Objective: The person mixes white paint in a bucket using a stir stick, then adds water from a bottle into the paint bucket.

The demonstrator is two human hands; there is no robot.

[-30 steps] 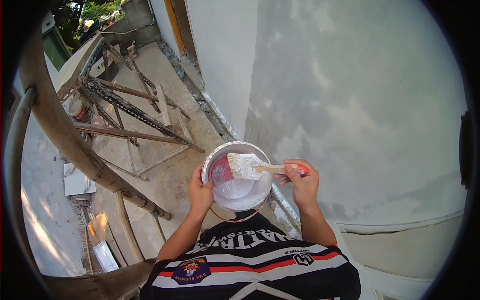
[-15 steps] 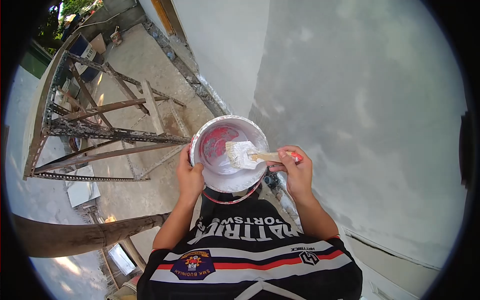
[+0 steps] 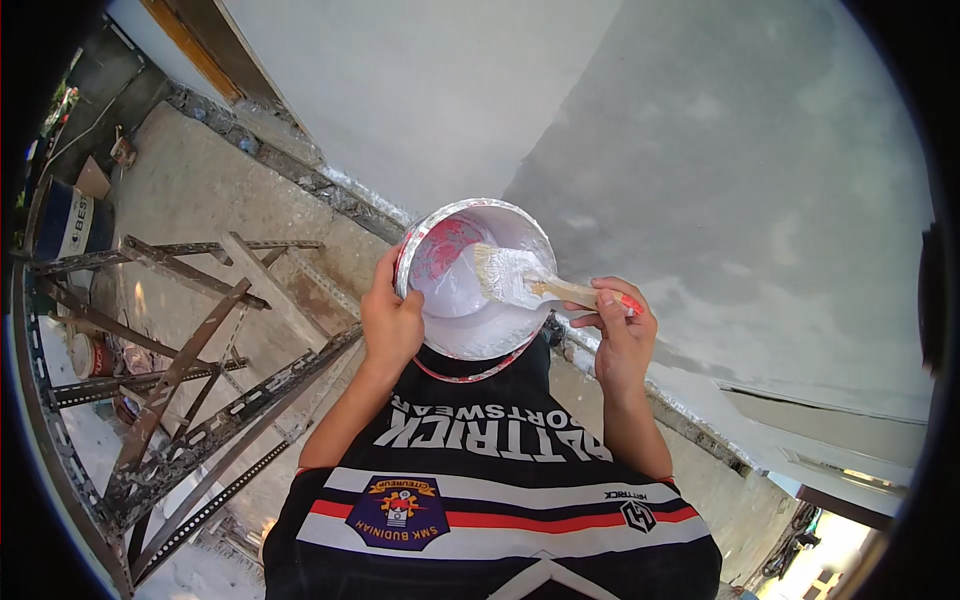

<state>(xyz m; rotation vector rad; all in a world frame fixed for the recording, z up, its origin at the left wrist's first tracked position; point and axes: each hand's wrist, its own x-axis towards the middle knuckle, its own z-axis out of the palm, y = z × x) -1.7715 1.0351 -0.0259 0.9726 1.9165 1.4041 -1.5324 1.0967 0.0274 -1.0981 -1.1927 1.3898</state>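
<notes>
My left hand [image 3: 392, 312] grips the left rim of a round paint bucket [image 3: 490, 345], thumb inside and fingers wrapped behind its wall. White paint coats the inside, with a red patch showing toward the far left. In my right hand [image 3: 625, 330] is a paintbrush [image 3: 515, 277], held by its wooden handle with the red end near my palm. The brush head is thick with white paint and points left over the bucket's opening. The bucket is tilted toward me, in front of my black shirt [image 3: 480, 430].
A wall [image 3: 700, 150] rises ahead and right, pale on the left and darker grey beyond a slanting edge. On the left stands a perforated metal frame [image 3: 240, 390] with wooden pieces. A blue drum [image 3: 72, 222] is behind it on the concrete floor [image 3: 215, 185].
My view has turned to the right, so the metal frame sits lower and farther left. The bucket has shifted slightly up and right in view. Both hands keep their holds.
</notes>
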